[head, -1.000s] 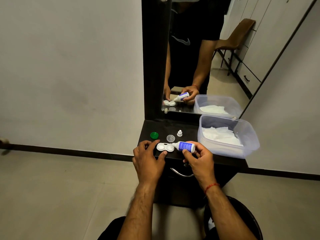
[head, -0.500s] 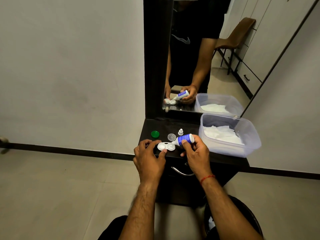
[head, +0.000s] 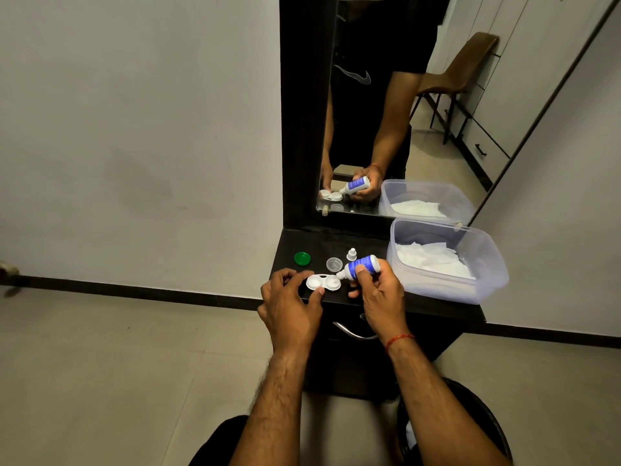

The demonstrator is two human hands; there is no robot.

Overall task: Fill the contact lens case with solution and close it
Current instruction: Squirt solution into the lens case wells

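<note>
Over the surface (head: 302,245), mid-frame, fingers of the left hand (head: 289,304) are curled and those of the right hand (head: 379,294) are wrapped round the bottle (head: 364,265), slanted with its nozzle pointed lower-left at the right well of the case (head: 323,283), which is pinched by the left fingers.

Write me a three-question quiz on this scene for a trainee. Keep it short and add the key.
1. True or false: the nozzle of the solution bottle points at the right well of the lens case.
2. What colour is the loose cap farthest left on the shelf? A red, B green, C blue.
3. Which hand steadies the lens case?
Key: 1 true; 2 B; 3 the left hand.
</note>
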